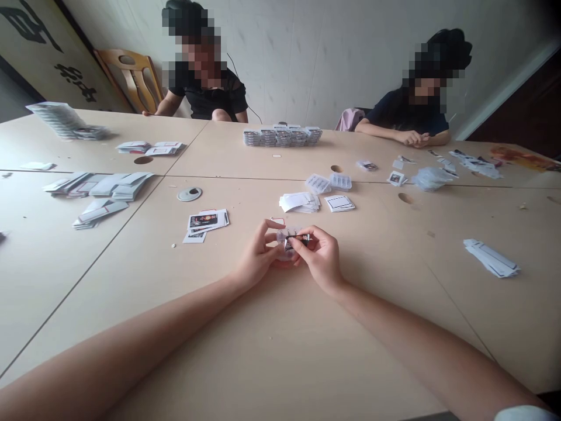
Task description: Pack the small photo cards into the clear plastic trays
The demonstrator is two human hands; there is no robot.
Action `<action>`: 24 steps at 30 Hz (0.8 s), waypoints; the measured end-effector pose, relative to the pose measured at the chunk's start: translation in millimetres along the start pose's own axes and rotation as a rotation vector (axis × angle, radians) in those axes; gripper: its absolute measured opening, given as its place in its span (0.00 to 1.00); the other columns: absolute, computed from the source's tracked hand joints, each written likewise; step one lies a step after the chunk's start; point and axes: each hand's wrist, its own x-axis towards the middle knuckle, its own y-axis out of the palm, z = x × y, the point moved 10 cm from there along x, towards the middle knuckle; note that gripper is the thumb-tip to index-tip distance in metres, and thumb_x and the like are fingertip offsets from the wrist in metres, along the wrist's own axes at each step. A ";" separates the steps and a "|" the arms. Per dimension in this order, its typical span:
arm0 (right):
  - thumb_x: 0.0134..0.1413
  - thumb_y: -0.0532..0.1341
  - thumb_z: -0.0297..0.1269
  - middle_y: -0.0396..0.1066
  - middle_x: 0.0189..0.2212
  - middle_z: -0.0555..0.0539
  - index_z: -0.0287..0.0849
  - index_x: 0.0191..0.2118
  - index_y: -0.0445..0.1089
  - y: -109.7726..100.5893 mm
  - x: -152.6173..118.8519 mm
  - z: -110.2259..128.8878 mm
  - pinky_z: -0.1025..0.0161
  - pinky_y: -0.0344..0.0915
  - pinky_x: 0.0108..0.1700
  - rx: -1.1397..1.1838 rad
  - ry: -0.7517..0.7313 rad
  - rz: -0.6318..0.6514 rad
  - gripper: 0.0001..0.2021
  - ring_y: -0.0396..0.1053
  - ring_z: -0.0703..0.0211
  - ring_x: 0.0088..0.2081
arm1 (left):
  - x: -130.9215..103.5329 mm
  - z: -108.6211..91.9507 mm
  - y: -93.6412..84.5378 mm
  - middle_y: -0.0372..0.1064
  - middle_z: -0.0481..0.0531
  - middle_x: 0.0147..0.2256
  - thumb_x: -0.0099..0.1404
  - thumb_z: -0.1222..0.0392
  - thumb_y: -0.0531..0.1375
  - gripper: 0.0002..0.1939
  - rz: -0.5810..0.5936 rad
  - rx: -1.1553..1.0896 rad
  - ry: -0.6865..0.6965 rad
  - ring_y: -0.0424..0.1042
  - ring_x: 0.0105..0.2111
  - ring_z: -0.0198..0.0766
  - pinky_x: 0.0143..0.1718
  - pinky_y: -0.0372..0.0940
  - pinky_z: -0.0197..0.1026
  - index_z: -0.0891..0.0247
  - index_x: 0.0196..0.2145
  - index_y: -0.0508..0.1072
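Near the middle of the table, my left hand (262, 250) grips the left side of a small clear plastic case (283, 234), thumb in front and fingers behind. My right hand (322, 256) pinches a small dark printed card (300, 239) at the case's right side. The card overlaps the case; whether it lies inside or in front I cannot tell. Just beyond my hands are a stack of white cards (300, 202), a smaller pile of black-bordered cards (340, 203) and clear plastic trays (329, 182). Dark printed cards (204, 220) lie to the left.
Rows of stacked clear cases (283, 137) stand at the far edge. White card piles (100, 186) and a tall tray stack (56, 120) occupy the left. On the right lie long white strips (491, 258) and a plastic bag (432, 178). Two people sit opposite.
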 end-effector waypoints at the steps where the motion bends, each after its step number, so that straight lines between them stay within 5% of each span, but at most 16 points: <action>1: 0.47 0.67 0.44 0.67 0.20 0.54 0.42 0.30 0.68 -1.0 0.3 0.4 0.66 0.69 0.18 -0.004 0.001 -0.006 0.12 0.68 0.63 0.19 | 0.1 0.6 0.4 0.69 0.53 0.43 0.60 0.50 0.62 0.20 0.006 0.001 -0.010 0.75 0.33 0.39 0.37 0.73 0.52 0.58 0.45 0.59; 8: 0.54 0.60 0.52 0.67 0.20 0.52 0.41 0.25 0.66 -5.8 2.2 -0.7 0.67 0.65 0.16 0.023 0.020 -0.027 0.18 0.66 0.64 0.17 | -0.5 -1.7 2.3 0.71 0.53 0.40 0.64 0.44 0.57 0.19 0.022 0.008 -0.034 0.74 0.36 0.41 0.35 0.72 0.45 0.58 0.45 0.60; 24: 0.52 0.63 0.47 0.64 0.18 0.55 0.43 0.30 0.66 3.2 4.0 -6.6 0.69 0.63 0.16 0.023 0.057 0.061 0.13 0.64 0.65 0.17 | -1.2 -4.8 -0.1 0.70 0.51 0.36 0.65 0.43 0.55 0.18 -0.010 0.079 -0.037 0.73 0.31 0.38 0.28 0.69 0.37 0.58 0.45 0.60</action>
